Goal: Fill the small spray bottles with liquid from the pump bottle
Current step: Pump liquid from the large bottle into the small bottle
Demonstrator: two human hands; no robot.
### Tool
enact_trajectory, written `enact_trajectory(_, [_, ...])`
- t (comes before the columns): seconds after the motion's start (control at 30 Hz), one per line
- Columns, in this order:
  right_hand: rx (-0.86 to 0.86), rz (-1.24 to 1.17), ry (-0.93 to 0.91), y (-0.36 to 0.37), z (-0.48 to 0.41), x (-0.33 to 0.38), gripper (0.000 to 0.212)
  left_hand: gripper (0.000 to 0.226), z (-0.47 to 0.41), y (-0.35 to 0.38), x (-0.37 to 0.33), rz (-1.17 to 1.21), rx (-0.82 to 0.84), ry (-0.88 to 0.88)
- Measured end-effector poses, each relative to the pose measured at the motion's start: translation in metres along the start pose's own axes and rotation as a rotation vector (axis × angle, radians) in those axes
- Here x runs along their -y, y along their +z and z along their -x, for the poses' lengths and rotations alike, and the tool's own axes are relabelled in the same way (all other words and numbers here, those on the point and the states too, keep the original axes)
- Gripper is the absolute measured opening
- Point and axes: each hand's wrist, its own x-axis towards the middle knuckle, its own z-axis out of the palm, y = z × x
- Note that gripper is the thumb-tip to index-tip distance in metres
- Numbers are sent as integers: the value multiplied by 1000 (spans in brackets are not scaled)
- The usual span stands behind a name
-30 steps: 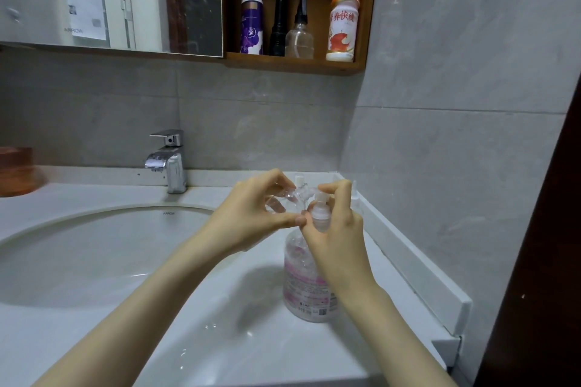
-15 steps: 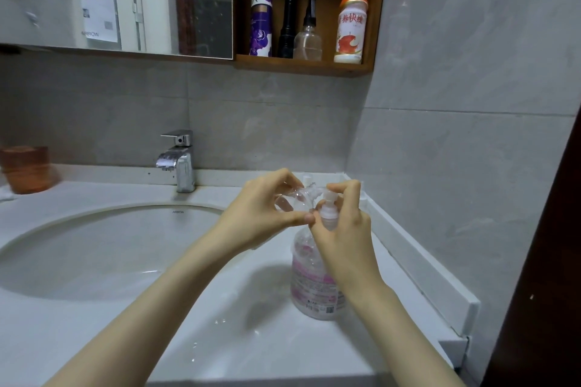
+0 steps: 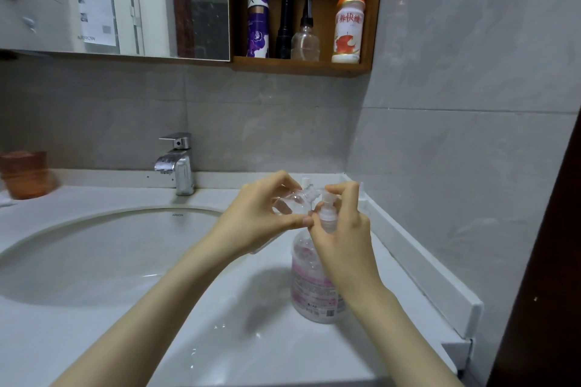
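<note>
small spray bottle (image 3: pixel 294 199), clear and tipped over sideways, pinched in the left hand (image 3: pixel 257 220) right up by the pump spout, pump bottle (image 3: pixel 314 289) standing on the counter (image 3: pixel 251 339) just right of the sink (image 3: pixel 94 261), right hand (image 3: pixel 345 236) curled round its pump head

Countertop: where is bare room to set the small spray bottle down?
Bare countertop in front of the pump bottle, beside the basin; also between faucet and orange cup. Crowded at the pump head: left hand, spray bottle, right hand.
</note>
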Motion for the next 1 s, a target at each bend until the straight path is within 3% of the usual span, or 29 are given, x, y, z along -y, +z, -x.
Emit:
enact_trajectory(0.47, [7, 34, 23, -1, 6, 1, 40, 42, 2, 4, 2, 74, -2, -28])
enact_trajectory(1.0, [-5, 38, -52, 1, -1, -2, 23, 38, 3, 3, 2, -45, -27, -9])
